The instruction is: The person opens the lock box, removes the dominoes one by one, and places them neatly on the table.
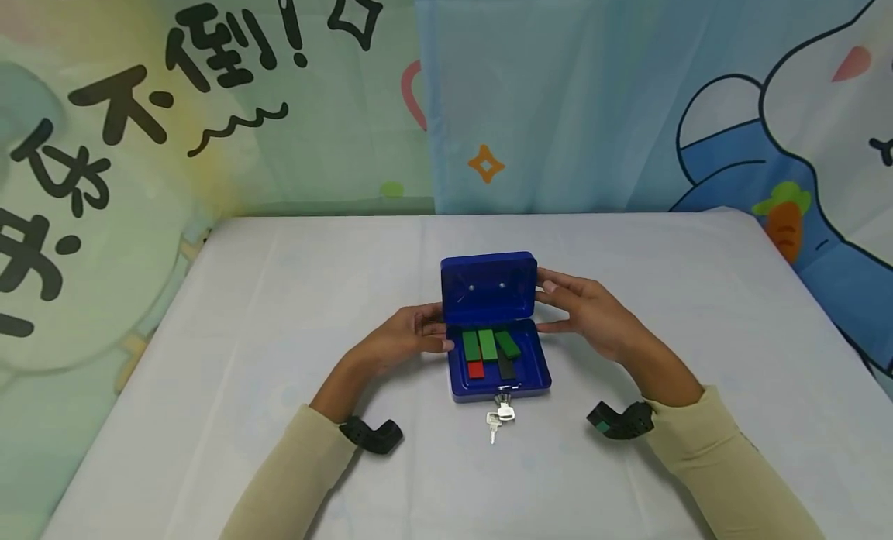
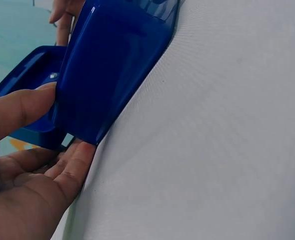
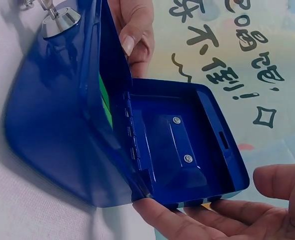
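Observation:
A blue metal cash box point(image 1: 533, 366) rests on the white table with its lid point(image 1: 488, 280) raised. Inside lie several small blocks: green blocks point(image 1: 487, 345), a red block point(image 1: 476, 369) and a dark block point(image 1: 505, 366). My left hand point(image 1: 412, 331) holds the box's rear left corner, the thumb on the side near the rim and fingers behind. My right hand point(image 1: 589, 307) is beside the lid, its fingertips point(image 3: 150, 207) at the lid's side and hinge corner while the thumb stands apart from it. Silver keys point(image 1: 494, 424) hang from the front lock point(image 3: 61, 22).
The white-covered table point(image 1: 293, 269) runs back to a printed curtain point(image 1: 558, 98). Black wrist cameras, one on the left forearm point(image 1: 373, 435) and one on the right point(image 1: 621, 421), sit low over the cloth in front of the box.

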The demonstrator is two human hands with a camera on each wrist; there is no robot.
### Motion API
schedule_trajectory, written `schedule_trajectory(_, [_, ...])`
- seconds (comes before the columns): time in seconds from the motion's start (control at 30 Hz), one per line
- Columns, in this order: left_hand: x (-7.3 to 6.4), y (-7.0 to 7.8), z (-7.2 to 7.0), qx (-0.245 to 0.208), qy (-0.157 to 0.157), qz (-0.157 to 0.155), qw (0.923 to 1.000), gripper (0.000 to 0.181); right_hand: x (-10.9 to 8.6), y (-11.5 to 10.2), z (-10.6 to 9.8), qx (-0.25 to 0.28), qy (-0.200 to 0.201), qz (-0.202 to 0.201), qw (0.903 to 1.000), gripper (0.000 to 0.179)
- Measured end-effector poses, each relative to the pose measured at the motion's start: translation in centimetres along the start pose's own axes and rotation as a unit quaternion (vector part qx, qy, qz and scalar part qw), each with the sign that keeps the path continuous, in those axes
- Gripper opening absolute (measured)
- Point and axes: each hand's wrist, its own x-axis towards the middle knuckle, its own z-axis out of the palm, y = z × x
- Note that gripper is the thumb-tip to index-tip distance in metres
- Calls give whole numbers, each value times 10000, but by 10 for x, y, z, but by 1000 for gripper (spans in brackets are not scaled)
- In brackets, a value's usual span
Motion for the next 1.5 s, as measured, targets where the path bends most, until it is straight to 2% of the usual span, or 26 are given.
schedule_trajectory(0.1, [0, -1, 0, 18, 21, 38, 10000, 68, -1, -1, -1, -80, -11, 63, 9999, 53])
schedule_trajectory(0.13, [1, -2, 0, 20, 16, 54, 10000, 68, -2, -2, -3, -244, 109, 58, 9996, 53])
schedule_trajectory(0.23, [2, -3, 0, 37, 29, 60, 10000, 68, -6, -5, -7, -870, 665, 5, 9940, 50])
schedule_trajectory(0.33, [1, -4, 0, 41, 56, 25, 10000, 69, -12, -9, -9, -1545, 1233, -51, 9803, 48])
schedule_trajectory(0.47, [1, -5, -1, 74, 84, -9, 9999, 69, -13, -12, -5, -1665, 1252, -197, 9779, 47])
schedule_trajectory(0.57, [1, -6, -1, 71, 85, -14, 9999, 69, -12, -12, 0, -1478, 1002, -292, 9835, 47])
schedule_trajectory(0.7, [1, -6, -1, 24, 87, -12, 10000, 68, -10, -9, 11, -925, 46, -127, 9956, 53])
schedule_trajectory(0.8, [1, -6, -1, 7, 72, 4, 10000, 68, -9, -7, 20, -485, -698, 169, 9962, 58])
schedule_trajectory(0.87, [1, -5, -1, 6, 73, 17, 10000, 67, -9, -7, 25, -417, -945, 306, 9942, 60])
schedule_trajectory(0.97, [0, -5, -1, 1, 92, 11, 10000, 68, -10, -7, 30, -520, -1107, 427, 9916, 63])
schedule_trajectory(1.2, [0, -5, -1, -52, 99, -18, 9999, 69, -11, -5, 36, -892, -1064, 683, 9880, 63])
schedule_trajectory(1.33, [-1, -4, 0, -57, 84, -30, 9999, 69, -13, -6, 38, -824, -1276, 725, 9857, 62])
schedule_trajectory(1.5, [-1, -3, 1, -60, 72, -17, 10000, 67, -15, -7, 41, -406, -1582, 762, 9836, 59])
